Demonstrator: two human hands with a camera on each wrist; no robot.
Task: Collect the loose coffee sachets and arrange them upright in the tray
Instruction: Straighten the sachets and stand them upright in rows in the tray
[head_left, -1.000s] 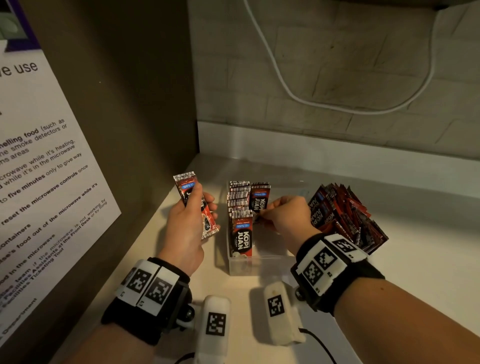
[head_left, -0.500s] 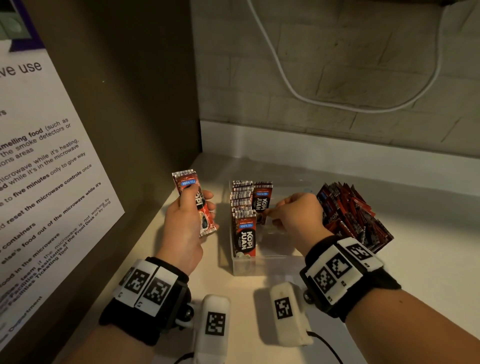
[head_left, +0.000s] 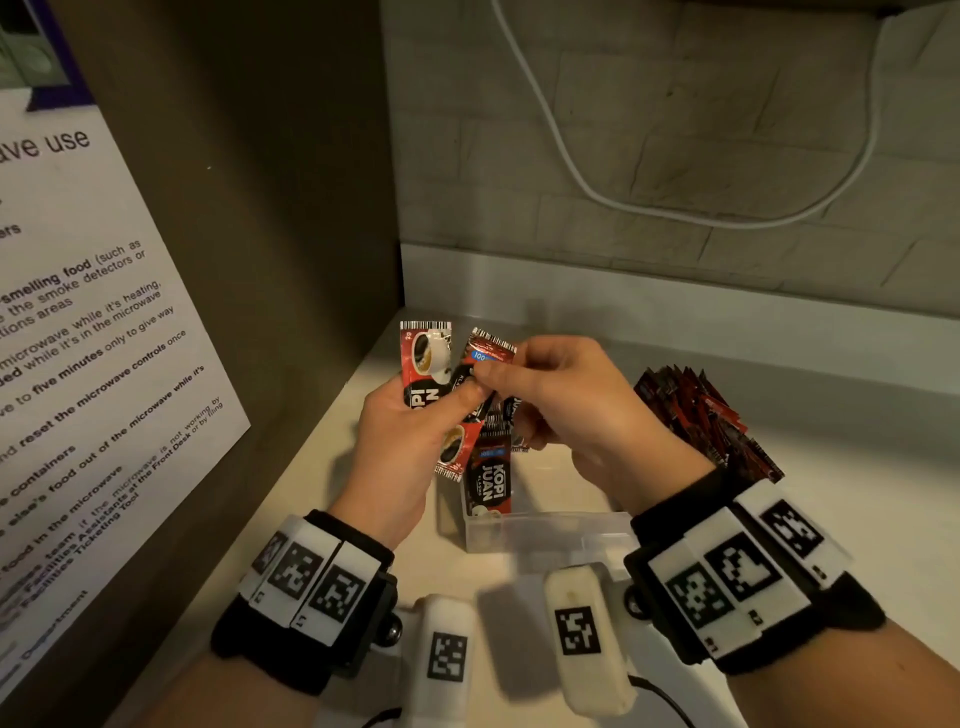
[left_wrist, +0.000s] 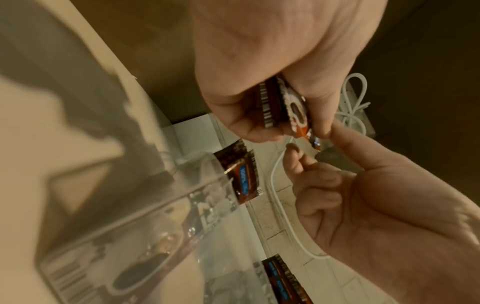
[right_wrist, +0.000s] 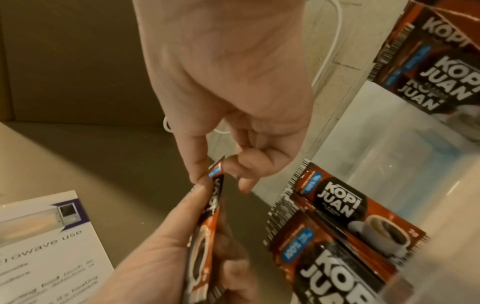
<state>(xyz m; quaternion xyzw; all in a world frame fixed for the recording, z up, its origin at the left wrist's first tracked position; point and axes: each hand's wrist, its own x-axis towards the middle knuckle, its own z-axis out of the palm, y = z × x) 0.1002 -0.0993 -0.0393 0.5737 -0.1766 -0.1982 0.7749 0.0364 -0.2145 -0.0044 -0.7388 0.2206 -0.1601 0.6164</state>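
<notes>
Right now your left hand (head_left: 400, 436) holds a small fan of coffee sachets (head_left: 426, 364) above the counter (head_left: 857, 519), near its back-left corner, their long axes roughly upright and barcode ends up. Your right hand (head_left: 561, 410) pinches the top of one tilted sachet (head_left: 488, 353) in that fan, thumb and forefinger closed on it. Below, the clear tray (head_left: 545, 535) holds a row of sachets (head_left: 488, 483) standing upright. A loose heap (head_left: 711, 421) lies just right of the tray.
</notes>
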